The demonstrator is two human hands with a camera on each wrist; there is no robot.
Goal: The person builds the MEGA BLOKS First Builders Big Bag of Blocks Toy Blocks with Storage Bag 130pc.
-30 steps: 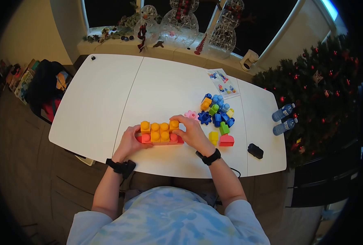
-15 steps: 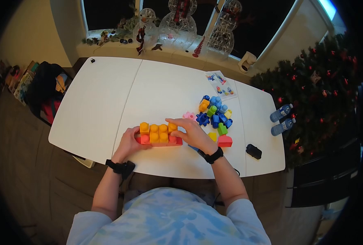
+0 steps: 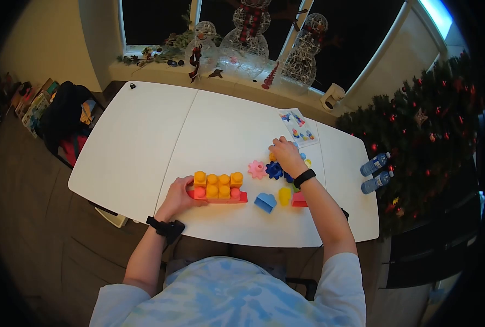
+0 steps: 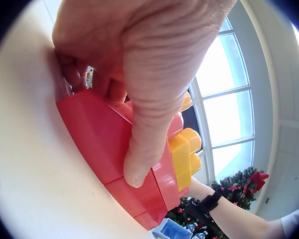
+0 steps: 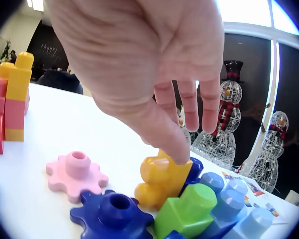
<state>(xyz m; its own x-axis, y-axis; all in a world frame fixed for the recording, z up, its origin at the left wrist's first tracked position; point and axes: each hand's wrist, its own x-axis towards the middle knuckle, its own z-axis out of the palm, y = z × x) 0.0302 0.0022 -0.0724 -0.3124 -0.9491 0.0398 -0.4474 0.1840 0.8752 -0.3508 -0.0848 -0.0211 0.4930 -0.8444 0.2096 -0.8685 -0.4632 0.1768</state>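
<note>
My left hand (image 3: 177, 197) grips the left end of a row of red building blocks (image 3: 220, 200) topped with yellow-orange blocks (image 3: 218, 185). In the left wrist view its thumb presses flat along the red side (image 4: 94, 129), and the other fingers go round behind. Over the loose pile is my right hand (image 3: 287, 155), fingers reaching down and nothing pinched. Its thumb tip overlaps the top of a yellow-orange block (image 5: 164, 177) in the right wrist view. Beside that block are a green block (image 5: 186, 214), a dark blue gear (image 5: 109, 216) and a pink gear (image 5: 72, 177).
A light blue block (image 3: 265, 202), a yellow block (image 3: 284, 196) and a red block (image 3: 298, 200) lie nearer the table's front edge. Behind the pile is a picture sheet (image 3: 298, 128). Two water bottles (image 3: 376, 163) stand at the right edge of the white table (image 3: 128, 158).
My right hand has left the right end of the built row and moved right and away from me, over the pile. The light blue block is now uncovered. My left hand keeps its grip.
</note>
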